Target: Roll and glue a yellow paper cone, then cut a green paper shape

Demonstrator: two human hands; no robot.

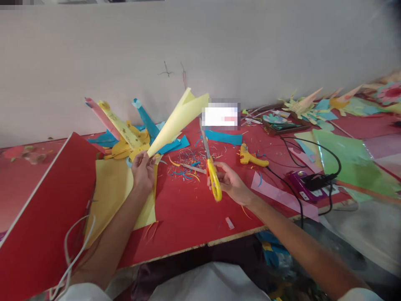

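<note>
In my left hand (144, 169) I pinch the narrow tip of a pale yellow paper cone (177, 123), whose wide end points up and to the right. My right hand (230, 182) grips a pair of scissors (213, 175) with yellow handles, the blades spread and one pointing up. Beneath and behind the scissors lie thin paper shreds (188, 161) in blue, yellow and orange. Under my left forearm rest sheets of tan paper (109, 184) and yellow paper.
Rolled paper cones in pink, patterned yellow and blue (147, 119) stand at the back left. A yellow glue gun (252, 158) lies to the right, its black cord running near a purple power box (302, 184). A red board (53, 209) slants at left; green sheets (344, 159) lie far right.
</note>
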